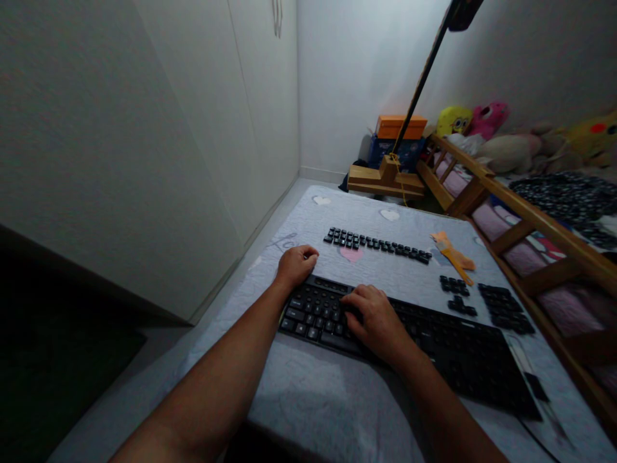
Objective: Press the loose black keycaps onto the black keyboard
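On the cloth-covered table (337,392), in the head view, a black keyboard (457,341) lies at a slant, with keycaps fitted at its left end. The right hand (373,315) is over these keys, its fingertips down on them and its thumb a little apart from the fingers; whether it pinches a key I cannot tell. The left hand (297,265) rests at the keyboard's upper left corner, thumb and forefinger curled narrowly together; anything between them is too small to tell. Beyond the keyboard, loose keys (378,244) lie in rows. To their right is a brush (453,260) with a yellow handle, lying against an orange cloth (463,260). Nearer, by the keyboard's far edge, sit a small group of keys (454,286), an arrow cluster (461,307) and a larger block of keys (506,308). A wooden rail (530,212) runs along the right.
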Demonstrator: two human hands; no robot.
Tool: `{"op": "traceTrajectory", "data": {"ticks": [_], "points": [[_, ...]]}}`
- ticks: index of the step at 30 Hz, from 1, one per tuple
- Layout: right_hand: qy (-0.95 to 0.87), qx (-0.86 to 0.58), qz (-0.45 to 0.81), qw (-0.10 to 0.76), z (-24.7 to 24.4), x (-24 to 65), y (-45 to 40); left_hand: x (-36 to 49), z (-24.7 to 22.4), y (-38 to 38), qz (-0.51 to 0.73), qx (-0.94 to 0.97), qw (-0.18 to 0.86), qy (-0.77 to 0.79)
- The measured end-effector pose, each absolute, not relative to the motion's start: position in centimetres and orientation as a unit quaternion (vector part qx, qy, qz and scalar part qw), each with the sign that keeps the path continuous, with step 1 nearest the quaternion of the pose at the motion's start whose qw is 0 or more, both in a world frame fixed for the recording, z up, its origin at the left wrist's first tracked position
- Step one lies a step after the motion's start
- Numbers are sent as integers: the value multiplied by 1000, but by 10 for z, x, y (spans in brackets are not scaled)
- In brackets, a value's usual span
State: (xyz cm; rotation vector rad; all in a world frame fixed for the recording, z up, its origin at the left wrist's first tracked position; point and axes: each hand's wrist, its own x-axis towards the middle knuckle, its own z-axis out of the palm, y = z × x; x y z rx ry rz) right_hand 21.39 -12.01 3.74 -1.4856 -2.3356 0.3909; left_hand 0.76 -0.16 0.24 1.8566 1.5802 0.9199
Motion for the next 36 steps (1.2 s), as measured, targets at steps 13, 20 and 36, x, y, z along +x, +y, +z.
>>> {"op": "traceTrajectory", "data": {"ticks": [13, 20, 36], "points": [[-820, -529, 134, 173, 35, 213, -119, 7, 3, -2, 344, 688, 263, 582], [-808, -548, 130, 172, 34, 211, -120, 8, 4, -2, 341, 687, 265, 584], [-809, -563, 101, 136, 40, 205, -116, 9, 5, -3, 339, 685, 262, 589]]}}
